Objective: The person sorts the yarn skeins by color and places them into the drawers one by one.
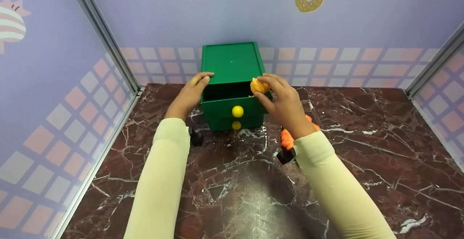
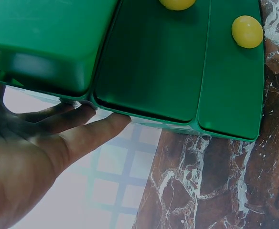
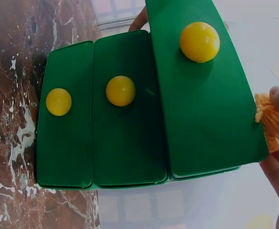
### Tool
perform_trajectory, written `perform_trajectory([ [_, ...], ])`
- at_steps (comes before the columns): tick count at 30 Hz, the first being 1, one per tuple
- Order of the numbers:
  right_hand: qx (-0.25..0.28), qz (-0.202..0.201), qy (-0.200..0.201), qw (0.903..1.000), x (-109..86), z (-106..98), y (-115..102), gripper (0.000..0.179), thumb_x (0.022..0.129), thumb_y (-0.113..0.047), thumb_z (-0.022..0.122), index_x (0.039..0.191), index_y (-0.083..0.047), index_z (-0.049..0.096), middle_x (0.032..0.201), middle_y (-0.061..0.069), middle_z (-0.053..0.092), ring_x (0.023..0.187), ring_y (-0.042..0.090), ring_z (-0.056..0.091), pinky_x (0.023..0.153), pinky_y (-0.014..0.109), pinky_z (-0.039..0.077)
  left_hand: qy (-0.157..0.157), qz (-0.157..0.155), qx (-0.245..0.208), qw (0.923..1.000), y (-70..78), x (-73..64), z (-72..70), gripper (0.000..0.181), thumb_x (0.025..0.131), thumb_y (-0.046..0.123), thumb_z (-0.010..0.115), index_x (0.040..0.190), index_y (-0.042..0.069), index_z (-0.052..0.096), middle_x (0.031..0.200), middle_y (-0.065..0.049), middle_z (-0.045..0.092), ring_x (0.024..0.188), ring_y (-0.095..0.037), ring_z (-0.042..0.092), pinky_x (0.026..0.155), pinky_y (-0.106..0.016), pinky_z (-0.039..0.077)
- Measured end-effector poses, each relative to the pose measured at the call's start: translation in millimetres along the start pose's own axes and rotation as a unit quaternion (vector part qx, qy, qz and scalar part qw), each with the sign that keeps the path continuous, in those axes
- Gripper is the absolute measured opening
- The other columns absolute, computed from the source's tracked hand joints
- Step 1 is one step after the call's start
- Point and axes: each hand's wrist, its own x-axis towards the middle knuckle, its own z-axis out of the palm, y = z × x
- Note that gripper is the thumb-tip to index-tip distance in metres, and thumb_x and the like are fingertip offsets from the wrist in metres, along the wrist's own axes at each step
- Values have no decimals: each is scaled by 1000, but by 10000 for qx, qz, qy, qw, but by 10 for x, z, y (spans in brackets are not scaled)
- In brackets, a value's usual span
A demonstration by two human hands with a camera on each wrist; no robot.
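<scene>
A green drawer cabinet (image 1: 232,63) with round yellow knobs stands against the back wall, its top drawer (image 1: 221,104) pulled out. My right hand (image 1: 284,99) pinches a small yellow-orange bundle of cord-like strands (image 1: 258,86) between thumb and fingers, over the right end of the open drawer. In the right wrist view the bundle (image 3: 273,121) sits right at the drawer front's edge. My left hand (image 1: 190,95) is at the cabinet's left side. The left wrist view shows its fingers (image 2: 96,133) extended along that side, fingertips at the green wall. Most of the drawer's inside is in shadow.
A bright orange, bumpy item (image 1: 287,139) lies on the dark red marbled table (image 1: 232,188), partly hidden under my right forearm. Patterned lilac panels (image 1: 239,18) stand behind and at both sides. The two lower drawers (image 3: 65,143) are shut.
</scene>
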Motion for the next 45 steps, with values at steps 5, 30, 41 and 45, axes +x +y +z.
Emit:
perform_trajectory([
  [5,-117,151,-68,9998,-4,23,-2,37,93,-32,66,123,-11,63,128,10,62,115,27,62,99,42,49,-82,-89,-43,9999,179,-144,-3,42,106,39,33,145,27,43,158,-2,29,148,-26,22,118,-51,21],
  [30,-174,-347,107,9992,-94,13,-73,26,96,-27,63,113,-9,68,120,10,65,109,26,63,94,41,50,18,18,-7,10000,-101,61,10,40,101,55,35,138,42,46,157,5,31,147,-23,23,118,-51,21],
  [41,153,-1332,733,9883,-195,144,-150,20,84,-11,75,103,-6,69,109,13,65,106,28,60,97,38,48,22,-50,3,10000,-92,62,11,39,101,56,35,137,44,45,157,5,31,147,-23,23,117,-51,22],
  [45,167,-1469,705,9865,-247,197,-187,21,83,-9,76,103,-6,69,108,12,65,104,29,60,97,39,47,37,-56,-2,10000,-84,59,12,39,101,55,35,138,44,45,157,5,31,147,-23,23,118,-50,22],
])
